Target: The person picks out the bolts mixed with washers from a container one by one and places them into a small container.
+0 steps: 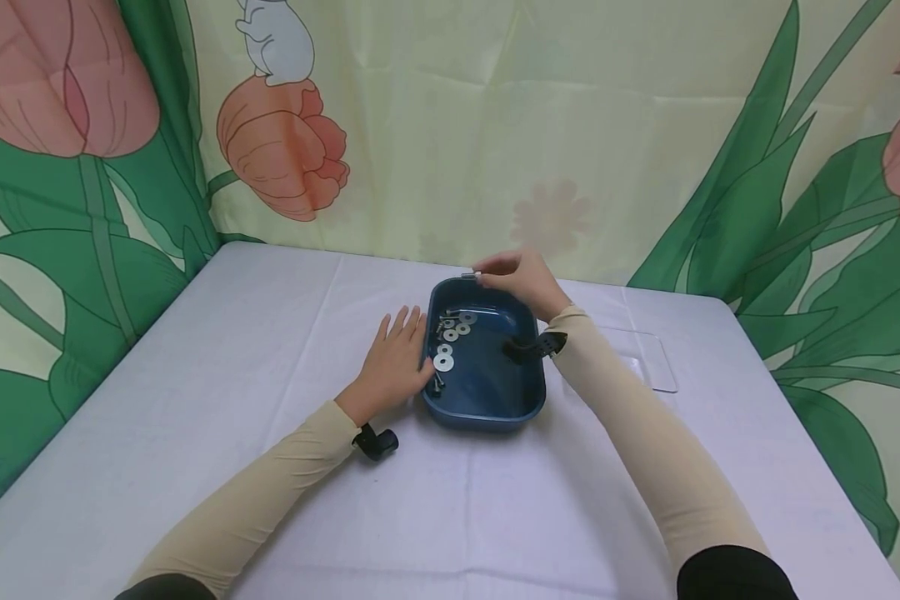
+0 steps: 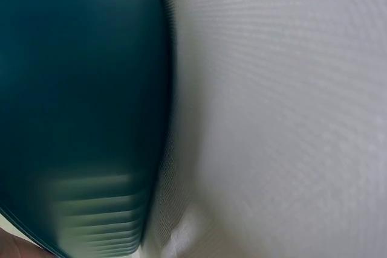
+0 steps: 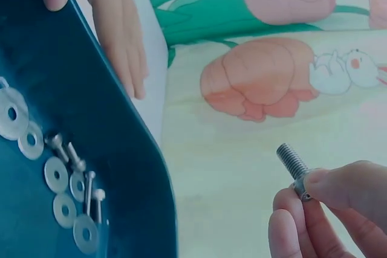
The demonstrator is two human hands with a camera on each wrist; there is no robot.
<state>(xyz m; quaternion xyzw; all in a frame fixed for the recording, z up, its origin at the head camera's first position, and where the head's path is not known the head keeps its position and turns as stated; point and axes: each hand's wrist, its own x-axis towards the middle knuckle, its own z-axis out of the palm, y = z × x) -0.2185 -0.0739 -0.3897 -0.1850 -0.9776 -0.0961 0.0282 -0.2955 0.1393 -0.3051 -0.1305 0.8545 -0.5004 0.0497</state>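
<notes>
A dark blue rectangular bin (image 1: pixel 483 423) stands on the white-covered table. Inside, along its left side, lie several flat washers (image 1: pixel 443 362) and several small bolts (image 3: pixel 91 188). My left hand (image 1: pixel 397 358) rests against the bin's left wall, fingers straight, thumb at the rim. Over the far rim, my right hand (image 1: pixel 523 283) pinches a metal bolt (image 3: pixel 293 162) between thumb and fingers. In the right wrist view its threaded shank points up and to the left, with the head at the fingertips. Mostly the bin's outer wall (image 2: pixel 84 89) fills the left wrist view.
A clear, thin-edged plastic piece (image 1: pixel 656 362) lies on the table right of the bin, partly hidden by the right forearm. Behind the table's far edge hangs a curtain (image 1: pixel 435 125) printed with flowers and a rabbit.
</notes>
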